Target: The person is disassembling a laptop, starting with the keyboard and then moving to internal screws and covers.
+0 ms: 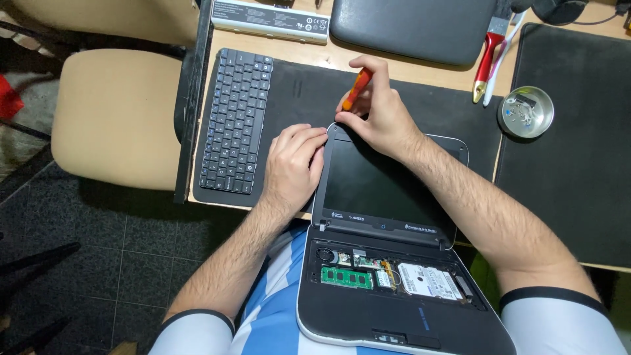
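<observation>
- I see the table [342,60], a wooden top carrying two dark mats; a beige chair [115,118] stands to its left.
- The opened laptop [388,263] is the biggest thing in hand: its base rests on my lap with the keyboard cover off, and its lid [388,181] lies back flat onto the table edge, dark screen up.
- The base works as an open tray: inside I make out a small fan, a green memory stick [346,277] and a silver hard drive [428,281], side by side.
- A closed grey laptop [414,26] lies at the far edge, a long grey battery pack [271,21] just beside it on the left.
- The detached keyboard [234,121] lies on the left mat, apart from the laptop.
- My left hand [294,164] rests on the lid's left upper corner, fingers curled loosely onto the bezel, gripping nothing I can see.
- My right hand [378,115] has its fingers closed around an orange-handled screwdriver [357,89], its tip down at the lid's top left corner.
- Red-handled pliers [485,66] lie between the mats.
- A small round metal dish [525,112] sits on the right mat, holding tiny parts, likely screws; too small to tell.
</observation>
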